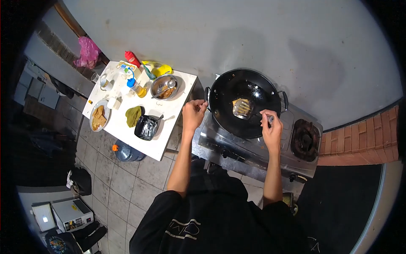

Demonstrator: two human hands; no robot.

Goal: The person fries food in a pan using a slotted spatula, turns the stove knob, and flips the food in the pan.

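A black wok (pixel 228 125) sits on the left burner of a metal gas stove (pixel 215 137). My left hand (pixel 194 113) is closed at the wok's left side handle (pixel 207 94), its fingertips on the lower part of that handle. With my right hand (pixel 271 129) I grip the handle of a slotted spatula (pixel 243 111), over the wok's right side. The spatula's blade lies over a small yellowish piece of food (pixel 234 102) in the wok, covering most of it. Oil shines on the wok's inner surface.
A white table (pixel 127 137) at left bears a steel bowl (pixel 176 90) with a spoon, a black bowl (pixel 141 136), a plate of fried pieces (pixel 99 120) and a blue-capped bottle (pixel 137 88). A second burner (pixel 306 139) is at right. A water jug (pixel 129 152) stands below the table.
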